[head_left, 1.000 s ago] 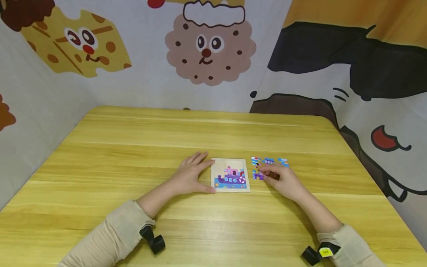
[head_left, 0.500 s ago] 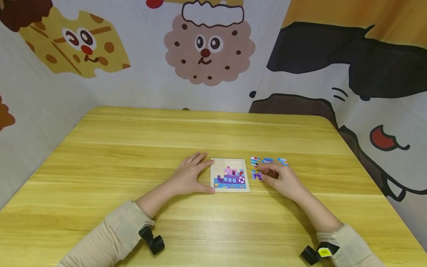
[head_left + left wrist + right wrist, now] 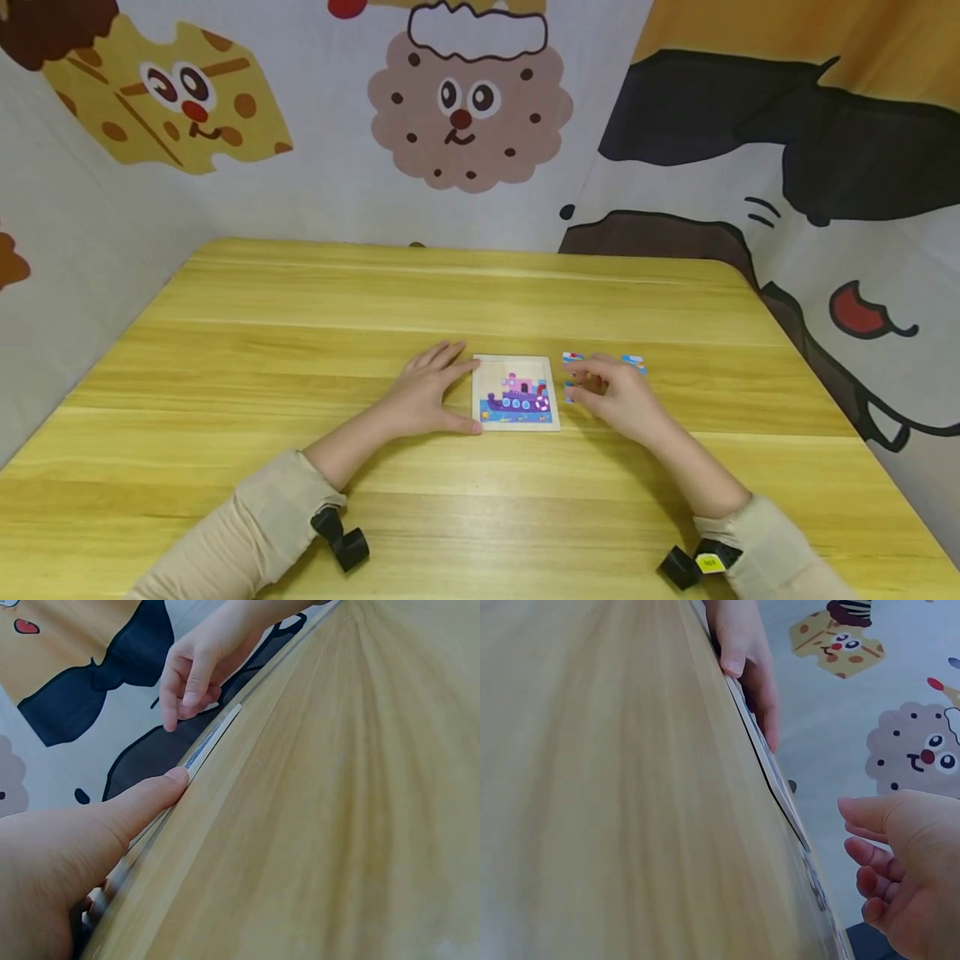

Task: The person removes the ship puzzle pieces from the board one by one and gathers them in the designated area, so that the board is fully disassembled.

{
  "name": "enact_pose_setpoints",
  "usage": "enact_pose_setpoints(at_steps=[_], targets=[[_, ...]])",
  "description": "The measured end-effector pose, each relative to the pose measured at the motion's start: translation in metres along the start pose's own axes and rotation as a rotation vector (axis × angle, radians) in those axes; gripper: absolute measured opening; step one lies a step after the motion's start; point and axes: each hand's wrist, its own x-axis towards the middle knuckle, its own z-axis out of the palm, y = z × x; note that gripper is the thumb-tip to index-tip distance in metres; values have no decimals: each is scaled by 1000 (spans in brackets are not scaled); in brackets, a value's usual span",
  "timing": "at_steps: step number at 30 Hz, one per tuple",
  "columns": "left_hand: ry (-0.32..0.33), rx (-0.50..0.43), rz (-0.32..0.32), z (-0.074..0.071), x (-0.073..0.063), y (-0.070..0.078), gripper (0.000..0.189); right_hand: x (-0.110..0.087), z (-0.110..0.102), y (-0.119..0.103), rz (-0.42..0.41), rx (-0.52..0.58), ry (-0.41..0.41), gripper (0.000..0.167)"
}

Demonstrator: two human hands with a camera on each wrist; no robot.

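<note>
In the head view a square wooden puzzle tray point(image 3: 489, 375) lies mid-table, its lower part filled with pieces that form a purple boat point(image 3: 517, 404) on blue water. Bare wood shows across its top and upper left. My left hand point(image 3: 427, 392) is spread at the tray's left side, thumb and index fingertips resting at its two left corners. Just right of the tray my right hand point(image 3: 618, 400) hovers over loose puzzle pieces point(image 3: 572, 357), partly hiding them. In the right wrist view, thumb and fingers point(image 3: 877, 862) stand apart, loosely bent, with nothing visible between them.
Another loose puzzle piece point(image 3: 633, 363) lies beyond the right hand. The wooden table point(image 3: 450, 517) reaches back to a cartoon-printed curtain point(image 3: 315, 183). Black wrist straps point(image 3: 341, 542) sit at both sleeve cuffs.
My right hand has shifted slightly left towards the tray, now covering more of the nearer loose pieces. The left hand and the tray stay in place.
</note>
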Motion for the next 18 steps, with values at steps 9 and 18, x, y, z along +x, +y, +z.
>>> enact_pose_setpoints(at_steps=[9,18], targets=[[-1,8,-2,0,0,0,101,14,13,-12,-12,11,-42,30],[3,14,-9,0,-1,2,100,25,27,-22,18,-6,-93,31]])
